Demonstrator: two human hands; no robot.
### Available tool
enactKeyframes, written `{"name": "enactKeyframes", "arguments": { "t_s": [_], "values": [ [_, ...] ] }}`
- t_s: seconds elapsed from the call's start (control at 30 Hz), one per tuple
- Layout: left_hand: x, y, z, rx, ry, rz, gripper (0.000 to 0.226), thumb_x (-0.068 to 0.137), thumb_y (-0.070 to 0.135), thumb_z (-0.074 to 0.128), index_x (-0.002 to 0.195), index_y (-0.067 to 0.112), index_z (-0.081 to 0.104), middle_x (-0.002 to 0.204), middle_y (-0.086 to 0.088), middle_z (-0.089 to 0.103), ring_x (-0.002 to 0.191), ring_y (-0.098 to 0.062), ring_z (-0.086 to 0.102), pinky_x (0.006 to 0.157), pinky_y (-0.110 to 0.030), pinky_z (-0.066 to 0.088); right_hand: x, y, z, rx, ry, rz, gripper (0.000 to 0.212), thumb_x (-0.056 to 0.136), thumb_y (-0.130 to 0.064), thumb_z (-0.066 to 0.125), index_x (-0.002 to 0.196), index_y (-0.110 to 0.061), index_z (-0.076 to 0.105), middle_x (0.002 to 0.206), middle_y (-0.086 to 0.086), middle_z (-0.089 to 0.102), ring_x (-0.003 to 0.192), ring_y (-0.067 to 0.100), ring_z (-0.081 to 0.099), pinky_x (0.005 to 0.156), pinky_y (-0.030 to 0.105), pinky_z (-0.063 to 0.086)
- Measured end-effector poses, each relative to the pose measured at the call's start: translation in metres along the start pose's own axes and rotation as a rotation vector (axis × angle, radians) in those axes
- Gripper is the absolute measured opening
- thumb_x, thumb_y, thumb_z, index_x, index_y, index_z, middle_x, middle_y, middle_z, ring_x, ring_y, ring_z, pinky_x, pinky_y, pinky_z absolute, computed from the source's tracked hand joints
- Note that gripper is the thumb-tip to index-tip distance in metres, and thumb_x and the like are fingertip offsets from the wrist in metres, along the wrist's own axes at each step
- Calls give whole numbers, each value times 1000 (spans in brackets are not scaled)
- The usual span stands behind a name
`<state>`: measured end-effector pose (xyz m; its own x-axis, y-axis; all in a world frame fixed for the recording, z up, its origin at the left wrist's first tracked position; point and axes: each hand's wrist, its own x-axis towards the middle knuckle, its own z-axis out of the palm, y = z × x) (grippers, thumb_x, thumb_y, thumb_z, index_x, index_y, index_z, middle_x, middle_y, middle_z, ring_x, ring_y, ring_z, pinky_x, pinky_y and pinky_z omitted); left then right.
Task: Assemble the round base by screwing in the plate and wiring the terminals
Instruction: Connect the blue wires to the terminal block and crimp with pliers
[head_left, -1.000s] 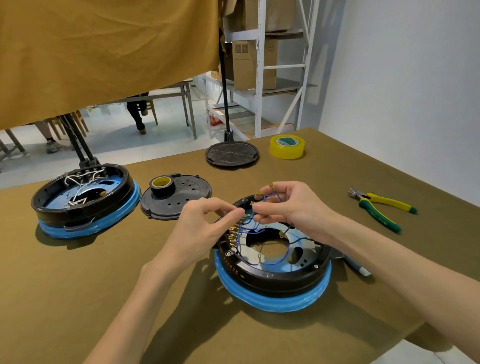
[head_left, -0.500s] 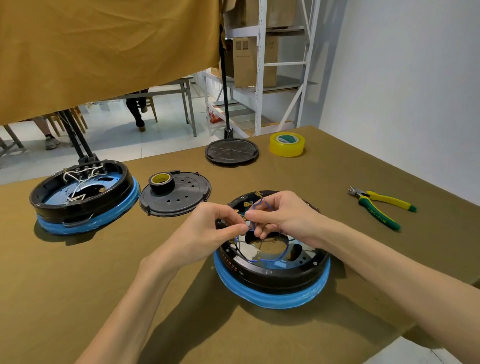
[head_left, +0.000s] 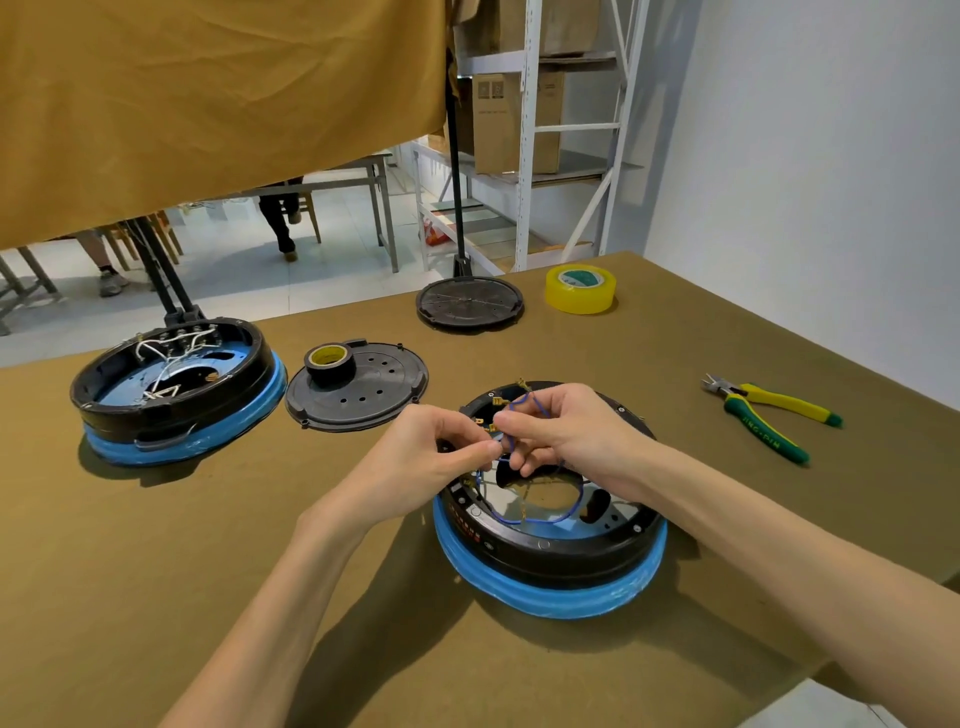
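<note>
- Both hands now lower, over round black base with blue rim (head_left: 550, 566), lower centre of frame.
- Left hand (head_left: 421, 457) and right hand (head_left: 561, 431) pinch thin blue wire (head_left: 511, 441).
- Wire looks light and floppy; judged best held near brass terminals (head_left: 500, 401).

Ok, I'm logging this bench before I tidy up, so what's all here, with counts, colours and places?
round base: 1, black with blue band, near centre, under the hands
blue wire: looped in that base, its upper end held by both hands
second round base: 1, black and blue, white wires inside, far left
perforated plate: 1, black, between the bases
black tape roll: 1, yellow core, on that plate
stand disc: 1, black, far centre
yellow tape roll: 1, far right
pliers: 1, green and yellow, right
table: olive cloth
left hand: pinching the wire
right hand: pinching the wire
</note>
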<state>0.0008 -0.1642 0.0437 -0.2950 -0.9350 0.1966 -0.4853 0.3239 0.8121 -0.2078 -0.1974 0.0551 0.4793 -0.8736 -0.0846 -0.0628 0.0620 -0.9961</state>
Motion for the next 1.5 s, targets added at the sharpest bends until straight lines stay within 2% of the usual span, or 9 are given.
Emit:
{"name": "enactKeyframes", "arguments": {
  "t_s": [0.2, 0.47, 0.63, 0.8, 0.9, 1.1, 1.2, 1.3, 1.5],
  "values": [
    [-4, -3, -6, -13, 55, -3, 11, 97, 33, 69, 92, 39, 78, 89, 19, 77, 91, 1, 71, 79, -10, 52, -4, -8, -5, 81, -33, 129, 12, 86, -1, 78, 96, -2, 72, 97, 25, 76, 90, 31, 78, 71, 26, 62],
    [-6, -22, -17, -25, 203, -103, 20, 103, 17, 61, 112, 27, 76, 103, 15, 76, 99, 4, 68, 79, -8, 51, 9, -8, 9, 45, 38, 370, 15, 83, 7, 79, 92, 0, 68, 89, 22, 76, 82, 28, 78, 64, 27, 63],
    [-5, -29, -12, -11, 177, -123, 17, 102, 23, 62, 114, 30, 73, 106, 14, 72, 97, 4, 65, 72, -8, 53, 13, -17, 13, -13, 5, 503, 26, 87, 3, 76, 108, -3, 63, 96, 18, 78, 79, 21, 78, 53, 24, 59],
    [-4, -33, -10, -49, 152, -124, 17, 100, 24, 64, 113, 32, 71, 106, 13, 72, 96, 2, 67, 72, -11, 55, 16, -19, 19, -117, 12, 518, 26, 91, 0, 71, 111, -11, 60, 92, 11, 79, 72, 14, 76, 45, 20, 49],
    [-4, -34, -10, -46, 162, -120, 17, 100, 23, 65, 111, 34, 72, 104, 14, 72, 95, -1, 67, 72, -12, 56, 17, -17, 21, -85, 15, 513, 30, 91, 3, 69, 116, -11, 59, 93, 14, 79, 77, 18, 77, 48, 22, 53],
    [-4, -33, -9, -30, 165, -115, 17, 100, 23, 65, 114, 31, 72, 105, 14, 72, 95, -1, 68, 71, -12, 56, 17, -18, 23, 1, 7, 500, 17, 88, 4, 73, 100, -2, 64, 93, 23, 77, 76, 24, 78, 55, 24, 60],
    [-4, -33, -9, -25, 163, -120, 18, 100, 23, 65, 115, 29, 73, 106, 15, 72, 95, 0, 68, 71, -13, 56, 17, -14, 24, -12, 39, 486, 31, 83, 7, 77, 105, -7, 59, 92, 20, 78, 73, 22, 77, 49, 21, 56],
    [-3, -32, -10, -27, 157, -124, 18, 100, 23, 64, 114, 32, 72, 106, 15, 72, 95, 0, 67, 72, -13, 57, 16, -14, 23, -33, 41, 489, 24, 85, 5, 75, 103, -3, 62, 91, 20, 78, 72, 20, 76, 47, 18, 53],
    [-4, -31, -10, -19, 155, -112, 17, 101, 23, 64, 113, 33, 71, 106, 17, 71, 95, 2, 67, 72, -13, 57, 18, -12, 21, 44, 52, 538, 11, 88, 13, 67, 98, 10, 64, 86, 26, 75, 70, 26, 76, 62, 28, 64]
  ]
}}
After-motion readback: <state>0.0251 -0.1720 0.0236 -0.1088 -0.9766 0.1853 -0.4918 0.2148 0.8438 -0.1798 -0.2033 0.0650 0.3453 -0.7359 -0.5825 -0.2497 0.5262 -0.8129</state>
